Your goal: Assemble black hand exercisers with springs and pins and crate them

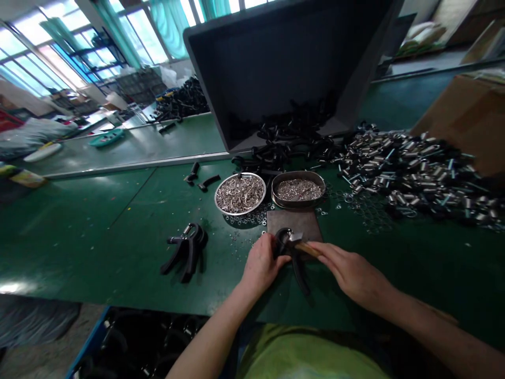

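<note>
My left hand (261, 261) is closed around a black spring clamp (300, 273), holding it over a flat metal plate (302, 222). The clamp's curved jaw shows above my fingers, and one handle points down toward me. In my right hand (351, 268) is a hammer (310, 249) with a wooden handle, gripped near its head. The hammer's metal head is at the clamp's jaw; whether they touch I cannot tell. Behind the plate stand a round dish of small metal pins (240, 193) and an oval tin of small metal parts (299, 189).
Black clamps (185, 251) rest on the green table left of my hands. A large grey bin (209, 89) lies tipped at the back, black parts spilling out. Metal-and-black parts (410, 168) are heaped at right beside a cardboard box (465, 116). A blue crate (92, 337) stands below the front edge.
</note>
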`<state>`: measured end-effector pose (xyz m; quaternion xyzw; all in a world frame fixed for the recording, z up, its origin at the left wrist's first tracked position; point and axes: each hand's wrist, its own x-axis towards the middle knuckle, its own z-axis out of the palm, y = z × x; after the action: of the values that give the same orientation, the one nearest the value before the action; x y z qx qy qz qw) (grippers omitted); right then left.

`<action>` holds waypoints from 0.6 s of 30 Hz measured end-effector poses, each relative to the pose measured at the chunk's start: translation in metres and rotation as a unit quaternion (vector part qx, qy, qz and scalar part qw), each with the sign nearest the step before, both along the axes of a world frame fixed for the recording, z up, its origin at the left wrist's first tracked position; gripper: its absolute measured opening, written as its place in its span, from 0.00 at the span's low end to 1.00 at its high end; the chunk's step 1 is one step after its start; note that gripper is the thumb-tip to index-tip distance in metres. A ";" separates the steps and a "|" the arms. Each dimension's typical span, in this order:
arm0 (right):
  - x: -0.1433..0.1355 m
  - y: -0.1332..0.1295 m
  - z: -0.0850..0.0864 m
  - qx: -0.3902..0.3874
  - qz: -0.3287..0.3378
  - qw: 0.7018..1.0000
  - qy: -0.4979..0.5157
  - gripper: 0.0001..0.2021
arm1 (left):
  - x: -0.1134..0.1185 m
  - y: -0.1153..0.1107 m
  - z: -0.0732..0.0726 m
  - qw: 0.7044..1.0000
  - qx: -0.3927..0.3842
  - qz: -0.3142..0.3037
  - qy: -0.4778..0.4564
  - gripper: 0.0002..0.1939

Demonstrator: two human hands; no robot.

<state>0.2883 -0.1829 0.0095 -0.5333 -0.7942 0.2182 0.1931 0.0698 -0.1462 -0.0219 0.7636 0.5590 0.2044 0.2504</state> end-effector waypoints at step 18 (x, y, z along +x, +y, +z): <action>0.084 -0.001 -0.047 0.149 -0.183 0.933 -0.271 0.18 | -0.001 -0.001 0.002 0.982 -0.070 0.008 -0.176 0.14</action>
<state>0.3719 -0.1844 -0.0377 -0.6737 -0.7281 -0.0948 0.0840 0.0691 -0.1476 -0.0198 0.6914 0.5254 0.2984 0.3960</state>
